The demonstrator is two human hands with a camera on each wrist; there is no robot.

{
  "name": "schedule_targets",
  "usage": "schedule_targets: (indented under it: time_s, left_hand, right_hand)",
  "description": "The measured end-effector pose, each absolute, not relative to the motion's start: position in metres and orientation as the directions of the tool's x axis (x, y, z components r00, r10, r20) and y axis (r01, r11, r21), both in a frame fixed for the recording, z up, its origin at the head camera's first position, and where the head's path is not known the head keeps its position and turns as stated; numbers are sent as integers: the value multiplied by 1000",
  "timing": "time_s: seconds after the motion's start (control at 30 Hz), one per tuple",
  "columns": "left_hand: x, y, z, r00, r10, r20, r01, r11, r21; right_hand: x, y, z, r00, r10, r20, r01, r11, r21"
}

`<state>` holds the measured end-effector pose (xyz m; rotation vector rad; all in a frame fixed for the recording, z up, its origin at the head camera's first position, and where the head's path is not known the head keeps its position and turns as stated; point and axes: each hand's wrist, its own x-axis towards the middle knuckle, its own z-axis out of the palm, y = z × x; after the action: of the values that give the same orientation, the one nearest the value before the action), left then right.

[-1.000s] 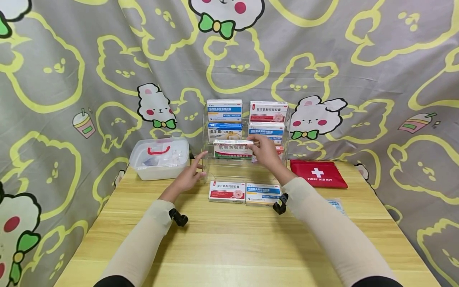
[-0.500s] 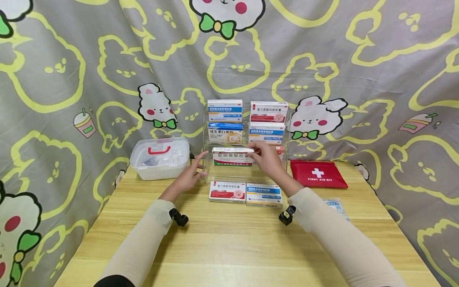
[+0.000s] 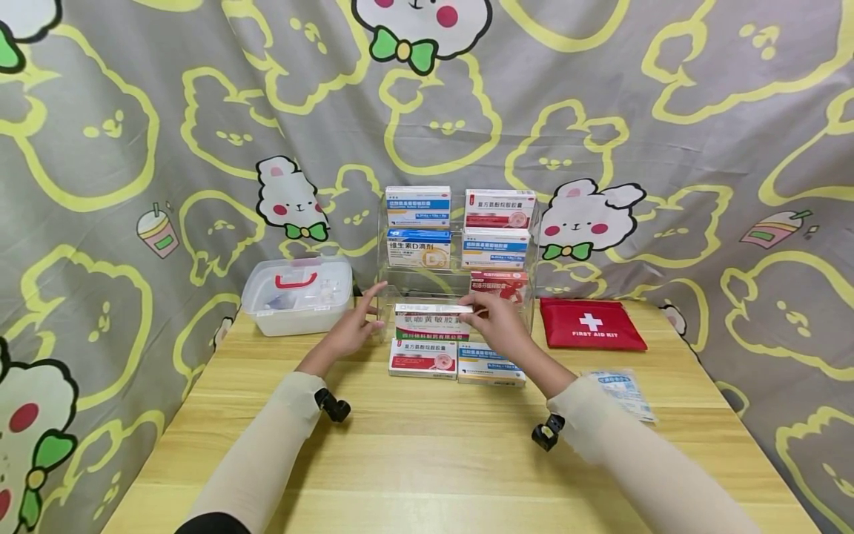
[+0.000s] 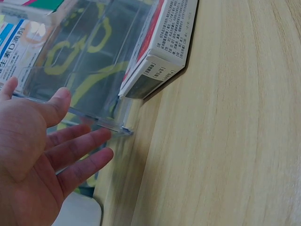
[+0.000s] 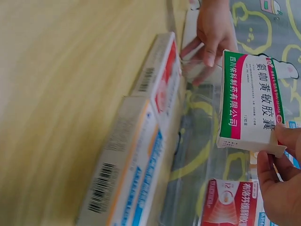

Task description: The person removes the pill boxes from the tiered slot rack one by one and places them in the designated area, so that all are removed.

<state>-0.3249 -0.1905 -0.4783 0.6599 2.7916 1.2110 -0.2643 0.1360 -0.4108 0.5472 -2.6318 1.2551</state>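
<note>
My right hand (image 3: 497,320) pinches the right end of a white, green and pink medicine box (image 3: 432,323), held in front of the clear tiered rack (image 3: 382,252). In the right wrist view that medicine box (image 5: 249,101) is off the rack, its printed face showing. My left hand (image 3: 350,326) is at the rack's left side, fingers spread and holding nothing; in the left wrist view its fingers (image 4: 77,148) are by the clear plastic edge, and contact is hard to tell. A red medicine box (image 3: 499,285) stands on the rack's third tier, right side.
Higher tiers carry several boxes, including a vitamin D box (image 3: 419,248). Before the rack lie a red-and-white box (image 3: 422,361) and a blue-and-white box (image 3: 491,367). A lidded plastic bin (image 3: 296,297) stands left; a red first aid pouch (image 3: 592,324) and a clear packet (image 3: 623,394) lie right.
My right hand has brought the green and pink medicine box down and forward from the rack's third tier, uncovering the red box there. My left hand has stayed in place.
</note>
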Motion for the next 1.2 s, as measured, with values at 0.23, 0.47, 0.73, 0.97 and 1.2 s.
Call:
schedule_targets:
  time_s: [0.23, 0.47, 0.73, 0.97, 1.2]
  left_hand:
    - [-326, -191, -479, -905, 403, 135, 371, 594, 714]
    - [-325, -191, -479, -905, 400, 144, 377, 598, 707]
    - [-324, -191, -478, -907, 394, 146, 377, 610, 697]
    - [-324, -191, -478, -905, 397, 152, 383, 605, 698]
    - [-325, -191, -479, -906, 399, 144, 377, 601, 705]
  right_hand:
    - [-250, 133, -429, -911, -306, 276, -406, 556, -725]
    - [-239, 126, -444, -903, -346, 256, -413, 529, -742]
    - [-236, 121, -462, -897, -376, 230, -414, 538, -735]
    - [-234, 118, -475, -904, -384, 190, -390, 554, -735]
    - [-232, 117, -483, -912, -375, 163, -363, 559, -745]
